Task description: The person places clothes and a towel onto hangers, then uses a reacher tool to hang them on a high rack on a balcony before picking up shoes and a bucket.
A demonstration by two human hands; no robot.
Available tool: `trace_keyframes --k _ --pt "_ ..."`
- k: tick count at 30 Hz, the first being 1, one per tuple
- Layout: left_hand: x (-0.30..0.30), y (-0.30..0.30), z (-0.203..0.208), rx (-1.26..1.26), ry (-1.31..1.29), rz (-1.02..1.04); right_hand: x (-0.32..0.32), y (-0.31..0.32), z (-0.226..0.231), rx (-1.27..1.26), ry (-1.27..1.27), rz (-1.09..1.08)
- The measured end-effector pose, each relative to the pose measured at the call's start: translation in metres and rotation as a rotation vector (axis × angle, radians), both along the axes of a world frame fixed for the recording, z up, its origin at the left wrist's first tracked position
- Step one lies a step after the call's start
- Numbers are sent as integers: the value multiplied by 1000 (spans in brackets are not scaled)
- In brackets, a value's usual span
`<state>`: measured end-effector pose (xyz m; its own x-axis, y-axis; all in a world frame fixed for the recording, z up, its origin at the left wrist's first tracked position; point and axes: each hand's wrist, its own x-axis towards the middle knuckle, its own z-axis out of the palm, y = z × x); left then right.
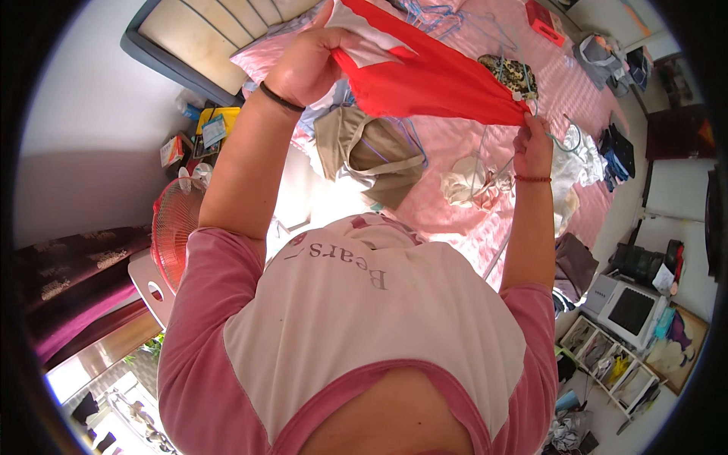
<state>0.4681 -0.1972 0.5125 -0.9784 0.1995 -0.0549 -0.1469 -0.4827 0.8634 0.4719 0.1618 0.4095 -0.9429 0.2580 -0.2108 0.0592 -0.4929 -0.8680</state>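
The person's left hand (305,70) and right hand (534,149) hold a red and white cloth (432,72) stretched between them above the bed (455,145), its left end higher than its right. The left fingers are closed on the cloth's white-and-red left end; the right fingers are curled tight, pinching its right corner. Beneath the cloth, on the left, lies a khaki garment (334,140); a cream bundle (472,186) sits nearer the right arm. Blue hangers (447,21) and a red box (544,23) lie at the far side, white clothes (578,159) and dark clothes (618,158) to the right. A red fan (173,235) stands left.
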Motion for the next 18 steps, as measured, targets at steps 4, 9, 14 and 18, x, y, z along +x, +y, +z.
trace_keyframes --k 4,9,14,18 --pt "-21 -8 1 93 -130 -2 -4 8 0 -54 -40 55" --pt "-75 -65 -76 746 -79 -233 6 -25 55 -154 11 213" --pt "-39 16 -131 -31 -496 -2 -5 -72 68 -111 20 401" --pt "8 96 -110 -514 148 -116 -16 -97 52 -70 -78 482"
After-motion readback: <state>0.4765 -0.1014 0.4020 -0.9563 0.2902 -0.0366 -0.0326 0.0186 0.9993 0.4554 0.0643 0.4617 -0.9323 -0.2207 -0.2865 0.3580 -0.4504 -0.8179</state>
